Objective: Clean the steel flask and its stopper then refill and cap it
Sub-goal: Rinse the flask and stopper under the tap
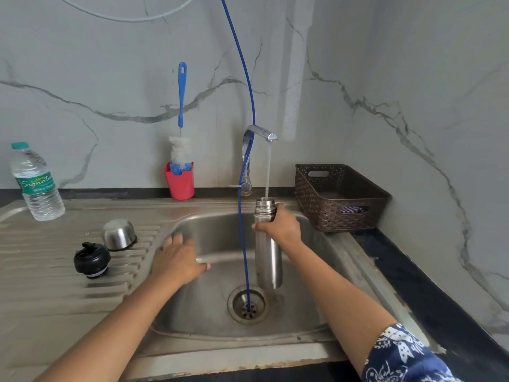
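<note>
Leftmost, stopper [92, 260] sits on drainboard [52, 274], apart from L hand [179, 260]: fingers straight, palm down on sink [203, 304] edge. R hand [278, 227], arm outstretched, wraps fingers round flask [268, 263] below neck; flask upright, mouth under tap [260, 132] stream.

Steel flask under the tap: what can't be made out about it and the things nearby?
Head view only.
- Water level in the steel flask: hidden by its opaque wall.
- Contents of the brown basket: mostly hidden by its wall.
- Source of the blue hose: cut off by the top edge.
- Small print on the water bottle: too small.
</note>
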Action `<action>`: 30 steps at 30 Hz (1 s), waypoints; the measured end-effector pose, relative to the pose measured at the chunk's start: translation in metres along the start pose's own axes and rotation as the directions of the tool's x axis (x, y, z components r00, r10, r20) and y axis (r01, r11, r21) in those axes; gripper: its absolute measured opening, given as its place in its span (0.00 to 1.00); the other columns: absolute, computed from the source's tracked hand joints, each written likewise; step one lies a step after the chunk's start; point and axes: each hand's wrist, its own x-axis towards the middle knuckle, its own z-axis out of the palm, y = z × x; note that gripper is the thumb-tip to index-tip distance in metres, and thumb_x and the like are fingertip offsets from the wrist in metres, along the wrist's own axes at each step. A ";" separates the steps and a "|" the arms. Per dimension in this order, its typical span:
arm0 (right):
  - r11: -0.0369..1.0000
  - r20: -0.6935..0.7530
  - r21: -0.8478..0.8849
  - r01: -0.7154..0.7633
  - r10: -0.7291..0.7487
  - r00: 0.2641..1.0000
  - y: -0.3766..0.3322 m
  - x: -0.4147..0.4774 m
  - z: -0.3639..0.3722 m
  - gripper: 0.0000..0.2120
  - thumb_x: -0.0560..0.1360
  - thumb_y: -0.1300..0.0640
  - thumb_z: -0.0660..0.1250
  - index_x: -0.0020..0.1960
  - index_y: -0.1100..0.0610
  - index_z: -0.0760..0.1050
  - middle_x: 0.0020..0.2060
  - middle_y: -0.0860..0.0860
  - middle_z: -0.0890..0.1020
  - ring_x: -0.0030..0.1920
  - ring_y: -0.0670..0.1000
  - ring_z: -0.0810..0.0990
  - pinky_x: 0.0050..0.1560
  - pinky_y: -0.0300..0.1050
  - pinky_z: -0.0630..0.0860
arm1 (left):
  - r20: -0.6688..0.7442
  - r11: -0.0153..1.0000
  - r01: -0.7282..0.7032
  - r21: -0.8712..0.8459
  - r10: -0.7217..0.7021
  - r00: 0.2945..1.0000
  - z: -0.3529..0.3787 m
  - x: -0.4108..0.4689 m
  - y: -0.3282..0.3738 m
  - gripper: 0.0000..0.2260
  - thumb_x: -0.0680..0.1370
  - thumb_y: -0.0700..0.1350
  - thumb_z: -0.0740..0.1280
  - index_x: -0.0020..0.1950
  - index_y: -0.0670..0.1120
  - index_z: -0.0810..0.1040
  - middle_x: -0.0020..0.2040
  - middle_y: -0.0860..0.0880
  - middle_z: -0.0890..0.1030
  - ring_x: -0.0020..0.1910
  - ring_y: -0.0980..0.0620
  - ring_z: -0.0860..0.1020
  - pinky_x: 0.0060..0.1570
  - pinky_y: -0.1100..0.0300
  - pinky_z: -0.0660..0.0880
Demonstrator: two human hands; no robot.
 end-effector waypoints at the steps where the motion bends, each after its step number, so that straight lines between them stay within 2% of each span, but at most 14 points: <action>1: 1.000 -0.014 0.011 -0.005 0.005 1.000 0.000 0.000 -0.002 0.30 0.65 0.46 0.77 0.61 0.54 0.69 0.55 0.50 0.80 0.56 0.53 0.79 0.52 0.44 0.73 | 0.028 0.998 0.065 0.026 -0.066 0.997 0.002 -0.003 -0.002 0.40 0.72 0.66 0.65 0.75 0.46 0.58 0.75 0.43 0.59 0.73 0.43 0.58 0.67 0.51 0.64; 4: 1.000 -0.005 0.013 -0.007 0.007 1.000 -0.001 0.001 -0.002 0.32 0.66 0.45 0.76 0.63 0.55 0.68 0.56 0.51 0.80 0.57 0.54 0.78 0.55 0.47 0.74 | 0.065 0.982 0.160 0.096 -0.167 0.984 0.009 -0.007 -0.005 0.47 0.72 0.68 0.64 0.78 0.40 0.51 0.75 0.41 0.57 0.73 0.42 0.57 0.69 0.52 0.61; 7: 0.999 0.019 -0.045 -0.008 0.009 1.000 -0.004 0.000 -0.002 0.33 0.65 0.45 0.77 0.63 0.55 0.68 0.57 0.52 0.80 0.58 0.54 0.78 0.55 0.46 0.74 | 0.057 0.982 0.154 0.112 -0.161 0.985 0.012 -0.006 -0.005 0.47 0.71 0.68 0.64 0.78 0.39 0.50 0.75 0.39 0.57 0.73 0.40 0.57 0.70 0.50 0.60; 9: 1.000 -0.034 -0.028 -0.001 0.000 0.999 -0.007 0.002 -0.005 0.35 0.66 0.45 0.76 0.67 0.57 0.66 0.58 0.52 0.79 0.59 0.55 0.77 0.55 0.47 0.74 | 0.071 0.979 0.147 0.141 -0.158 0.985 0.014 -0.006 -0.004 0.48 0.71 0.69 0.64 0.78 0.39 0.49 0.75 0.38 0.55 0.74 0.39 0.55 0.71 0.50 0.58; 11: 1.000 -0.077 0.000 0.001 -0.001 0.997 -0.007 0.005 -0.006 0.33 0.67 0.46 0.76 0.65 0.57 0.66 0.57 0.52 0.79 0.57 0.55 0.78 0.52 0.46 0.74 | 0.080 0.980 0.149 0.129 -0.160 0.984 0.015 -0.006 -0.007 0.49 0.71 0.69 0.63 0.78 0.40 0.49 0.76 0.38 0.54 0.74 0.39 0.54 0.72 0.50 0.57; 13: 1.000 -0.014 -0.024 -0.020 0.019 1.000 -0.004 0.004 -0.004 0.32 0.65 0.45 0.77 0.63 0.55 0.69 0.56 0.52 0.80 0.56 0.54 0.79 0.53 0.45 0.74 | 0.078 0.984 0.143 0.111 -0.152 0.985 0.014 -0.006 -0.008 0.49 0.71 0.69 0.63 0.78 0.40 0.48 0.76 0.38 0.53 0.75 0.39 0.54 0.72 0.50 0.56; 16: 0.997 -0.007 -0.080 -0.012 0.011 1.000 -0.005 0.006 -0.007 0.38 0.65 0.43 0.77 0.68 0.56 0.67 0.59 0.53 0.79 0.60 0.55 0.77 0.57 0.48 0.75 | 0.093 0.985 0.140 0.105 -0.150 0.984 0.013 -0.007 -0.007 0.49 0.72 0.69 0.63 0.78 0.40 0.46 0.77 0.38 0.49 0.76 0.39 0.50 0.73 0.49 0.53; 19: 1.000 -0.056 -0.015 -0.021 0.020 0.998 -0.005 0.012 -0.015 0.39 0.66 0.45 0.76 0.70 0.57 0.64 0.61 0.54 0.78 0.61 0.56 0.76 0.56 0.47 0.73 | 0.093 0.985 0.146 0.097 -0.155 0.984 0.014 -0.007 -0.007 0.49 0.72 0.69 0.62 0.78 0.40 0.44 0.78 0.38 0.48 0.76 0.39 0.49 0.73 0.48 0.52; 22: 0.994 0.041 -0.104 -0.027 0.031 0.999 -0.002 0.013 -0.012 0.38 0.65 0.44 0.77 0.69 0.56 0.66 0.61 0.53 0.78 0.61 0.55 0.76 0.57 0.46 0.73 | 0.090 0.983 0.137 0.125 -0.149 0.985 0.014 -0.008 -0.008 0.49 0.72 0.69 0.62 0.78 0.40 0.43 0.78 0.38 0.46 0.77 0.38 0.48 0.74 0.48 0.51; 24: 0.993 0.006 -0.117 -0.007 0.008 1.000 -0.005 0.014 -0.015 0.39 0.66 0.45 0.76 0.70 0.57 0.65 0.62 0.54 0.77 0.62 0.57 0.75 0.58 0.47 0.73 | 0.102 0.983 0.140 0.118 -0.152 0.983 0.015 -0.007 -0.008 0.49 0.73 0.69 0.62 0.78 0.40 0.43 0.78 0.38 0.46 0.77 0.38 0.47 0.74 0.49 0.50; 26: 0.998 -0.041 -0.061 -0.015 0.012 0.999 -0.004 0.020 -0.020 0.41 0.66 0.44 0.76 0.72 0.57 0.62 0.64 0.55 0.76 0.63 0.57 0.74 0.59 0.49 0.72 | 0.102 0.984 0.142 0.110 -0.153 0.983 0.014 -0.007 -0.007 0.49 0.73 0.69 0.62 0.78 0.40 0.43 0.78 0.38 0.45 0.77 0.38 0.46 0.74 0.49 0.50; 30: 0.992 0.082 -0.118 -0.041 0.051 0.995 0.003 0.018 -0.012 0.39 0.64 0.44 0.77 0.69 0.56 0.67 0.63 0.54 0.77 0.62 0.56 0.75 0.59 0.46 0.72 | 0.097 0.982 0.130 0.135 -0.143 0.985 0.013 -0.008 -0.008 0.48 0.73 0.69 0.61 0.78 0.40 0.44 0.78 0.38 0.45 0.77 0.38 0.47 0.74 0.48 0.50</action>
